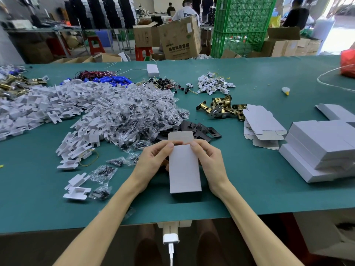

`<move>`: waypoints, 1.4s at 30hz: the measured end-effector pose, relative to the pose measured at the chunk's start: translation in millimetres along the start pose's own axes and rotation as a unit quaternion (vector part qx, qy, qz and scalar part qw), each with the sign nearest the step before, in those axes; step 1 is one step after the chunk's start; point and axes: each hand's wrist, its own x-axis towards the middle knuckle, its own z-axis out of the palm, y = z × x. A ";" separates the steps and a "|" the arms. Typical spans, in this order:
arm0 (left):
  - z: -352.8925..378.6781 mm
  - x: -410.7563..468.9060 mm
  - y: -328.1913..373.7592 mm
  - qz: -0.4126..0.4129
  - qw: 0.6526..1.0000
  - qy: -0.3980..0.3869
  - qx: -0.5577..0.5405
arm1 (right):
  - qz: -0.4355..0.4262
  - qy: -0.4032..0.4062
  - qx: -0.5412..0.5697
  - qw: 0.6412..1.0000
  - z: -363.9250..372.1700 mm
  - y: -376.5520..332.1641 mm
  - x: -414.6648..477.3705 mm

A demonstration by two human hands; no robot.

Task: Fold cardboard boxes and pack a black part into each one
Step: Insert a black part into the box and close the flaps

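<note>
**Packing line, mid-box:** A worker's left hand and right hand each clamp 1 white cardboard box from its sides. The thumbs press on the top face near its far end, just above the green table at the centre of the view.

The box is folded into a sleeve, but its tuck flap at 12 o'clock stands open, so closing is yet to come. Black parts lie in a loose heap just beyond the flap, between 12 and 1 o'clock, not yet packed. Flat box blanks lie unfolded at 2 o'clock. A stack of white boxes at 3 o'clock looks finished, which suggests the job is well under way with plenty left.

Whether a black part sits inside the held box cannot be told, as the hands and the top face hide its interior. The box's near end is in shadow, and whether it is closed is unclear. The fingers beneath the box are out of sight. The right edge cuts off the stack, so its count is unknown. The bagged small parts at 11 o'clock are too small to identify.
</note>
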 end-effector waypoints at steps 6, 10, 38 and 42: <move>-1.3 0.5 -0.8 0.008 1.000 -0.007 0.004 | -0.004 0.010 -0.012 1.000 0.9 0.2 0.7; -1.0 0.1 -2.0 0.024 0.999 0.007 0.021 | -0.016 0.011 -0.051 0.998 1.0 0.7 1.3; -1.9 -0.2 -1.6 0.018 0.999 0.039 0.007 | -0.029 -0.021 -0.028 0.999 2.4 0.1 -0.2; -1.6 2.0 -3.8 0.029 0.997 0.051 0.040 | -0.028 -0.018 -0.044 0.998 2.3 0.3 0.0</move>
